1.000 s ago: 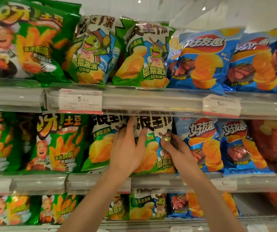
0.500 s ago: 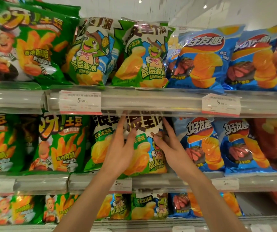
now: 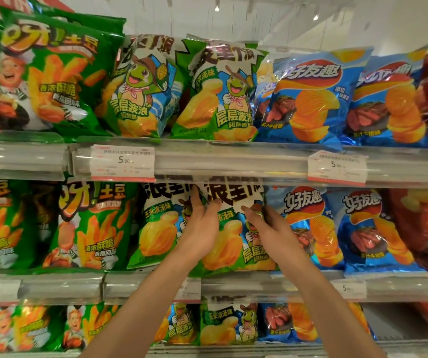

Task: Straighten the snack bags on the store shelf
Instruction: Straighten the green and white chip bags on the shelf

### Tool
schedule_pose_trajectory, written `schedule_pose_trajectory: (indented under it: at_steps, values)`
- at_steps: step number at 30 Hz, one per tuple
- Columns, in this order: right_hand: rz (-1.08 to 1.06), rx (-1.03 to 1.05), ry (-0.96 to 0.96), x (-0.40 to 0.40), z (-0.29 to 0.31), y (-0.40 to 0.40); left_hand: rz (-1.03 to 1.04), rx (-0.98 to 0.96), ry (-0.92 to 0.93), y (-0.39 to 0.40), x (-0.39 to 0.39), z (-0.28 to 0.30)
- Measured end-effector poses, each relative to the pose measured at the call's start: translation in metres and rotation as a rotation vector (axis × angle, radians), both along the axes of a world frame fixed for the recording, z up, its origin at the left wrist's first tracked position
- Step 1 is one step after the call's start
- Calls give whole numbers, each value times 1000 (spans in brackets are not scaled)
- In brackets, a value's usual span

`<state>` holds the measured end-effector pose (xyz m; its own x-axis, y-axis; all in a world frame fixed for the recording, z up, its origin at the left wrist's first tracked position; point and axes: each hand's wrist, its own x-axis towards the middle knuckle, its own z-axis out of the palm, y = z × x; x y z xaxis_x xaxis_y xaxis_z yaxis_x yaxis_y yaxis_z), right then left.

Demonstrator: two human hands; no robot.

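The glossy green-and-white crisp bag with a cartoon turtle and yellow wavy chips (image 3: pixel 229 244) stands on the middle shelf (image 3: pixel 272 286), roughly centred in the head view. Its top edge is tucked up behind the clear plastic price rail of the shelf above (image 3: pixel 220 164), so the bold black lettering is partly cut off. The bag stands close to upright, its foil face puffed and catching the light.

The left hand (image 3: pixel 202 228) lies flat on the bag's left part, fingers spread and reaching up to the lettering, also overlapping the matching turtle bag just to its left (image 3: pixel 158 228). The right hand (image 3: pixel 269 228) is on the bag's right edge, thumb on the front and fingers curled around the side, so this grip appears to pinch the bag's edge; the fingertips behind it are hidden.

Just to the right stand two blue crisp bags with red logo and ridged orange chips (image 3: pixel 311 228), the nearer one touching the held bag. Further right sits a dark red bag (image 3: pixel 425 228), blurred. To the left are green bags printed with orange fries and a chef figure (image 3: pixel 91 228). The top shelf carries the same sorts in the same order, and white price labels (image 3: pixel 122 162) hang on the rail. The lower shelf shows more turtle and blue bags, partly covered by both forearms.
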<state>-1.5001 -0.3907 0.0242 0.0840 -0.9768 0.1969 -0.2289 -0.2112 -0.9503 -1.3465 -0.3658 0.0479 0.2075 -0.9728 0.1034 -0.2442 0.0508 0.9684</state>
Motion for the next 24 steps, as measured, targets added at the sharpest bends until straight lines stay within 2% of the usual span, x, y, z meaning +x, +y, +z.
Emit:
schedule_pose_trajectory:
  at_steps: [8, 17, 24]
  values:
    - [61, 167, 19, 6, 16, -21, 34, 111, -19, -17, -5, 0]
    - [-52, 101, 20, 8, 5, -19, 31, 42, -143, -25, -6, -10]
    - [-59, 78, 135, 8, 12, -13, 138, -53, -241, -22, -2, -26]
